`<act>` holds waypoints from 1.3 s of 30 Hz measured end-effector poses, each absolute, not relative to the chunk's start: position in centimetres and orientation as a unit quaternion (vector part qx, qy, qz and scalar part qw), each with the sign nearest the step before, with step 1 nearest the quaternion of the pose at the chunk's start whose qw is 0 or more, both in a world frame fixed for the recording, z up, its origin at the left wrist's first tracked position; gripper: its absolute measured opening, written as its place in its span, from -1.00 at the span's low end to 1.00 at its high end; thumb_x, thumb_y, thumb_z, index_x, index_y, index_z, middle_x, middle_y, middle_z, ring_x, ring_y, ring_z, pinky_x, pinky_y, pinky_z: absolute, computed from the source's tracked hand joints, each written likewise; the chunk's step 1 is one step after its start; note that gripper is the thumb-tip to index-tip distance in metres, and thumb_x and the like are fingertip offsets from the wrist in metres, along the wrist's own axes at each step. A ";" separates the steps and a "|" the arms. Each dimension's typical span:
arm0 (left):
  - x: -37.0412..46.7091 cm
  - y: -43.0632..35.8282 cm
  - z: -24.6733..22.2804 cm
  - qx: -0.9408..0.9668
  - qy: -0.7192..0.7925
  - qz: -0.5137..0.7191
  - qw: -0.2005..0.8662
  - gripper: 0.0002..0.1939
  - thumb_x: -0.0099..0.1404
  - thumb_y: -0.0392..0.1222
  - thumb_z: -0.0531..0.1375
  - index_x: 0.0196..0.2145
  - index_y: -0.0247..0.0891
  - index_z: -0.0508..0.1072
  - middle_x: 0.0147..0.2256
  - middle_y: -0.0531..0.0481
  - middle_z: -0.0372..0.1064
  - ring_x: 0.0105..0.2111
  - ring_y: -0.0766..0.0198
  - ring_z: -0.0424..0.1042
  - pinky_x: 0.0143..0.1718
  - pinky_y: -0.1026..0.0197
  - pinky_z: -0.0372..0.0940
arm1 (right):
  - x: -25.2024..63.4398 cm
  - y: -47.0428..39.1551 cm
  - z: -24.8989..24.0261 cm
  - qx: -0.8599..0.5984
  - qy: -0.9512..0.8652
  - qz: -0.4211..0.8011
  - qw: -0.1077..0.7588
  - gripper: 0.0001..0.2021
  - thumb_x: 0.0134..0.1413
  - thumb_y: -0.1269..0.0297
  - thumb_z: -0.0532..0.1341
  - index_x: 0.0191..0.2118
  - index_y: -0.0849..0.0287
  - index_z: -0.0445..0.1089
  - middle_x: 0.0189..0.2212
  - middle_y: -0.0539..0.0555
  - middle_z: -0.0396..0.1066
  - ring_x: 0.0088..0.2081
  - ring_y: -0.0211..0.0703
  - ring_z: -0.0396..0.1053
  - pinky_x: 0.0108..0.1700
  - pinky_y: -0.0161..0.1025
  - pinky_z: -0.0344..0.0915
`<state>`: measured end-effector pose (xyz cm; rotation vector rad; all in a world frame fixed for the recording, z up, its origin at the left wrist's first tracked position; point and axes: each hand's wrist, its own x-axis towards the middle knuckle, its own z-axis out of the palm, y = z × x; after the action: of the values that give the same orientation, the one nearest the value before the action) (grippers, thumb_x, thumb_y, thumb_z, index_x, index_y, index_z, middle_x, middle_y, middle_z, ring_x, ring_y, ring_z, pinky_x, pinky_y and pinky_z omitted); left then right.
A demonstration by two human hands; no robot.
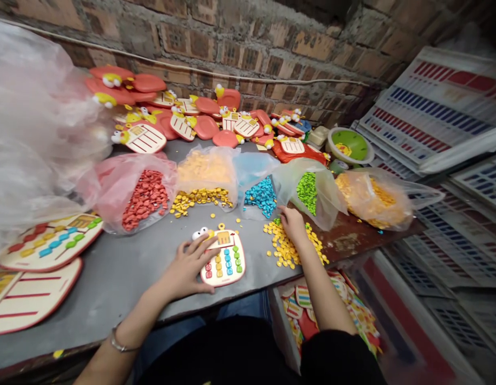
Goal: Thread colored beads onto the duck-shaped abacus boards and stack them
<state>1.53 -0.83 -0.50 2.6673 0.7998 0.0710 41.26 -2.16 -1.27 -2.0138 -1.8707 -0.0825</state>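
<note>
A cream toy board (223, 275) with red, yellow, blue and green beads in four columns lies near the table's front edge. My left hand (190, 266) rests on its left side, fingers spread over the upper part near the white toy eyes. My right hand (291, 222) reaches over the pile of loose yellow pieces (285, 246), its fingertips beside a few green pieces and the blue bag's mouth; whether they pinch anything is too small to tell. Behind lie open bags of red pieces (145, 198), yellow pieces (201, 199), blue pieces (261, 197) and green pieces (307, 192).
Red and cream toy boards (205, 127) are heaped along the brick wall. Larger-looking boards (51, 243) lie at the left beside clear plastic. A green bowl (354, 144) and an orange-filled bag (376, 198) stand right. Below the table edge is a box of boards (304, 305).
</note>
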 end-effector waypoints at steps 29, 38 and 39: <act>1.5 -1.0 -0.3 0.944 0.281 0.031 0.168 -0.10 0.09 0.45 0.16 0.28 -0.02 0.15 0.35 -0.15 -0.11 0.31 -0.16 -0.14 0.17 -0.13 -0.11 | 27.4 -3.8 0.4 -0.606 -0.680 0.113 0.398 -0.85 0.14 0.46 0.11 -0.27 0.11 0.39 -0.27 0.11 0.44 -0.17 -0.05 0.39 -0.09 -0.13 0.35; 1.5 -0.9 -0.7 0.945 0.283 0.025 0.165 -0.09 0.11 0.43 0.17 0.29 -0.05 0.12 0.37 -0.14 -0.15 0.33 -0.17 -0.18 0.17 -0.14 -0.12 | 34.6 -6.4 -0.1 -0.709 -0.633 0.016 0.310 -0.82 0.18 0.41 0.12 -0.29 0.16 0.48 -0.27 0.16 0.46 -0.15 0.03 0.36 -0.06 -0.02 0.28; 1.5 -0.9 -0.7 0.944 0.282 0.026 0.168 -0.09 0.11 0.43 0.16 0.29 -0.05 0.12 0.36 -0.15 -0.15 0.33 -0.17 -0.18 0.17 -0.15 -0.12 | 34.5 -6.3 -0.3 -0.704 -0.645 0.026 0.296 -0.83 0.18 0.42 0.12 -0.29 0.16 0.48 -0.28 0.15 0.46 -0.17 0.03 0.36 -0.07 -0.03 0.28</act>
<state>1.51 -0.94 -0.73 2.6859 0.8019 0.0752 34.54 -6.28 -0.26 -1.8715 -1.7153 0.0703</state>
